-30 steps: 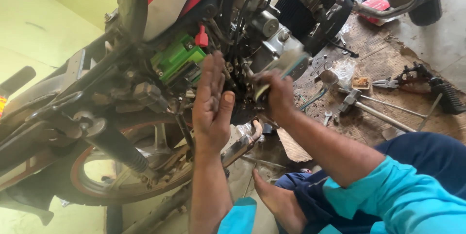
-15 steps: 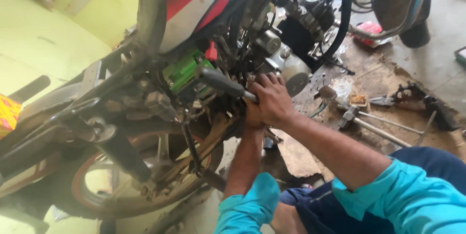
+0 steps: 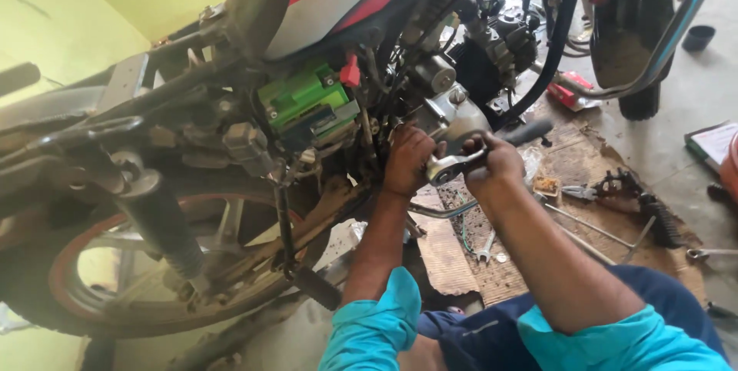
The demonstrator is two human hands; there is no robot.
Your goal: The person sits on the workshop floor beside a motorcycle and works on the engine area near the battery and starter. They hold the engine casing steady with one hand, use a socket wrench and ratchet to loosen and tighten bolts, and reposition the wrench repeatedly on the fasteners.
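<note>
Head view looks down on a motorcycle (image 3: pixel 231 109) stripped of its side covers, with both hands working at the middle of its frame. A silver wrench (image 3: pixel 453 165) lies between the two hands, its open end toward the left and its shaft running right into the right hand (image 3: pixel 496 167), whose fingers are curled tight around it. The left hand (image 3: pixel 407 157) sits just left of the wrench head, fingers bent and pressed in against the engine parts; whether it grips anything there cannot be told. Just above the hands sits a rounded silver engine cover (image 3: pixel 461 117), and to the far left of them a green battery (image 3: pixel 304 102) with a red cap beside it. The rear wheel (image 3: pixel 115 294) with its reddish rim fills the near left. On the floor to the right of the hands lies a sheet of cardboard (image 3: pixel 584 163) carrying loose tools: a small spanner (image 3: pixel 486 246), long thin rods (image 3: pixel 596 229) and a black chain piece (image 3: pixel 653 209). Both forearms come up from the near edge in turquoise sleeves (image 3: pixel 377 325).
</note>
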